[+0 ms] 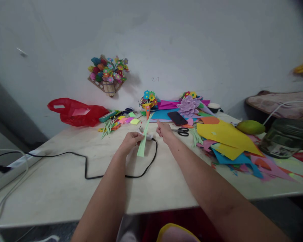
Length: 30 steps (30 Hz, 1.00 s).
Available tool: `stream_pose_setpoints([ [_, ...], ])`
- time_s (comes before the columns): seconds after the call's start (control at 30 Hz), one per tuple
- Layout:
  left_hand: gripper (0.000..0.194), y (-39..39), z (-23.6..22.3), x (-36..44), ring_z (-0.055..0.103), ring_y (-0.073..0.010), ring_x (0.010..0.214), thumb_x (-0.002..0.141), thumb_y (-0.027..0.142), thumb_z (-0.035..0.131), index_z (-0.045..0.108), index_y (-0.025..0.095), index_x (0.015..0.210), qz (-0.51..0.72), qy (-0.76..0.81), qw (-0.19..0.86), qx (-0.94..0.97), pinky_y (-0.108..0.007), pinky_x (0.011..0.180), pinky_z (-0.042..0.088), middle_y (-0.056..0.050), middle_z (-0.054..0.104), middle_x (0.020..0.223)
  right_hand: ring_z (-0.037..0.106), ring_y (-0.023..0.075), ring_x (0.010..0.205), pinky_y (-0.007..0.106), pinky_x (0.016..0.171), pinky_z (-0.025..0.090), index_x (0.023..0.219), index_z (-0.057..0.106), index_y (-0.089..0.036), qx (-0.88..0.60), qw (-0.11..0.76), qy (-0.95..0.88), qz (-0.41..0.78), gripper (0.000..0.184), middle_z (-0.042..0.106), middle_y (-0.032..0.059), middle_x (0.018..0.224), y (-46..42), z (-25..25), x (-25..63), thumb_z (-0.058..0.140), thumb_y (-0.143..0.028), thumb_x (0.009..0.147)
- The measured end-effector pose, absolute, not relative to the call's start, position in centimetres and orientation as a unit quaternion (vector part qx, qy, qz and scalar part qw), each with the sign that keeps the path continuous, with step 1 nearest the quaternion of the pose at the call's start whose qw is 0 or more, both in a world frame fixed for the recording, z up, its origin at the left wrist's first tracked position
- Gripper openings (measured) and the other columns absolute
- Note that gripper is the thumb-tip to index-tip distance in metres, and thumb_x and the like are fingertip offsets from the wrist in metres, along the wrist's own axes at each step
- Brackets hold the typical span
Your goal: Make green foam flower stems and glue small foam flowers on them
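A long light-green paper strip (143, 143) stands tilted in the fingers of my left hand (132, 140), which is closed on it near its lower part. My right hand (164, 131) is to the right of the strip with its fingers curled together. Whatever it may hold is hidden or too small to make out. Black-handled scissors (183, 131) lie just beyond my right wrist, their blades partly covered by the hand. Behind the strip is a white corded tool (149, 137), partly hidden, with a black cord (151, 164) running from it across the table.
A red plastic bag (75, 112) and green strips (108, 128) lie at the back left. A phone (177, 118), a small flower bouquet (148, 101) and a purple flower (188, 106) are behind. Coloured sheets (224, 134), a green fruit (250, 127) and a jar (282, 137) occupy the right.
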State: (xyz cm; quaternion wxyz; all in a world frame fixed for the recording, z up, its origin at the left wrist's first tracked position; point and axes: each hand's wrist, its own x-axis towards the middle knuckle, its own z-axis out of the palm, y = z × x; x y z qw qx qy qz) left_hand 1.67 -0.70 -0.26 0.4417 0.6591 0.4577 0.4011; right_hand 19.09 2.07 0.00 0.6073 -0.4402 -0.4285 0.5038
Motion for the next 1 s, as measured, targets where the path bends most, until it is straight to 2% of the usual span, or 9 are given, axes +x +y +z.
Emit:
stream_pose_setpoints([
  [0.07,0.023,-0.8,-0.2,1.7,0.038,-0.0060,0.042,0.063,0.035,0.060,0.055,0.013,0.059,0.403,0.462,0.441,0.655,-0.021,0.043,0.021,0.003,0.046,0.045,0.028,0.0033,0.032,0.017,0.032,0.016,0.052,0.040,-0.017,-0.437,0.590,-0.445,0.513,0.033,0.042,-0.0050,0.037,2.0,-0.1,19.0,0.048,-0.031,0.080],
  [0.2,0.025,-0.8,-0.2,1.7,0.038,-0.0061,0.043,0.064,0.037,0.059,0.054,0.014,0.059,0.398,0.462,0.435,0.662,-0.021,0.043,0.021,0.003,0.045,0.046,0.041,0.0042,0.041,0.016,0.035,0.026,0.069,0.056,-0.014,-0.432,0.547,-0.475,0.537,0.012,0.060,0.0011,0.060,2.0,-0.3,18.7,0.057,-0.025,0.074],
  [0.27,0.026,-0.7,-0.3,1.7,0.038,-0.0061,0.043,0.065,0.038,0.058,0.053,0.014,0.059,0.396,0.456,0.433,0.669,-0.021,0.043,0.021,0.003,0.045,0.046,0.043,0.0044,0.044,0.016,0.036,0.028,0.071,0.058,-0.014,-0.419,0.536,-0.487,0.548,0.016,0.063,0.0039,0.068,2.1,-0.4,18.6,0.061,-0.029,0.071],
  [0.4,0.026,-0.6,-0.3,1.8,0.038,-0.0063,0.044,0.063,0.039,0.059,0.054,0.013,0.059,0.386,0.454,0.432,0.677,-0.020,0.043,0.022,0.003,0.046,0.046,0.044,0.0053,0.045,0.017,0.035,0.025,0.063,0.058,-0.013,-0.412,0.529,-0.491,0.556,0.024,0.061,0.0036,0.065,1.9,-0.5,18.1,0.063,-0.036,0.068],
  [0.53,0.028,-1.0,0.0,2.2,0.038,-0.0062,0.044,0.062,0.040,0.061,0.054,0.013,0.060,0.373,0.448,0.444,0.680,-0.021,0.043,0.023,0.004,0.045,0.047,0.042,0.0052,0.042,0.017,0.034,0.020,0.054,0.051,-0.014,-0.417,0.556,-0.465,0.548,0.021,0.052,-0.0012,0.049,1.8,-0.4,17.8,0.065,-0.026,0.064],
  [0.63,0.030,-1.2,0.2,2.4,0.036,-0.0056,0.044,0.061,0.042,0.062,0.054,0.013,0.060,0.367,0.443,0.452,0.681,-0.021,0.044,0.022,0.004,0.045,0.047,0.041,0.0051,0.041,0.017,0.035,0.021,0.052,0.049,-0.014,-0.421,0.562,-0.449,0.553,0.022,0.049,-0.0019,0.046,1.9,-0.4,17.7,0.065,-0.023,0.064],
  [0.77,0.030,-1.0,-0.1,2.1,0.034,-0.0049,0.042,0.062,0.042,0.062,0.052,0.013,0.060,0.380,0.435,0.465,0.671,-0.021,0.043,0.020,0.005,0.044,0.047,0.045,0.0060,0.043,0.017,0.036,0.025,0.060,0.054,-0.013,-0.417,0.520,-0.454,0.591,0.026,0.057,0.0019,0.057,1.8,-0.4,18.0,0.065,-0.036,0.066],
  [0.9,0.029,-0.8,-0.3,1.7,0.034,-0.0047,0.042,0.062,0.040,0.062,0.050,0.014,0.058,0.398,0.423,0.474,0.662,-0.021,0.043,0.019,0.005,0.042,0.046,0.049,0.0090,0.047,0.019,0.036,0.028,0.071,0.057,-0.013,-0.367,0.461,-0.432,0.683,0.046,0.063,0.0071,0.068,1.4,0.5,18.9,0.048,-0.058,0.073],
  [1.0,0.029,-0.9,-0.2,1.7,0.036,-0.0052,0.043,0.062,0.040,0.062,0.051,0.013,0.058,0.394,0.432,0.472,0.659,-0.021,0.043,0.020,0.005,0.043,0.046,0.047,0.0087,0.047,0.019,0.036,0.026,0.079,0.057,-0.014,-0.361,0.476,-0.415,0.686,0.045,0.064,0.0078,0.073,1.3,0.9,19.6,0.043,-0.056,0.077],
])
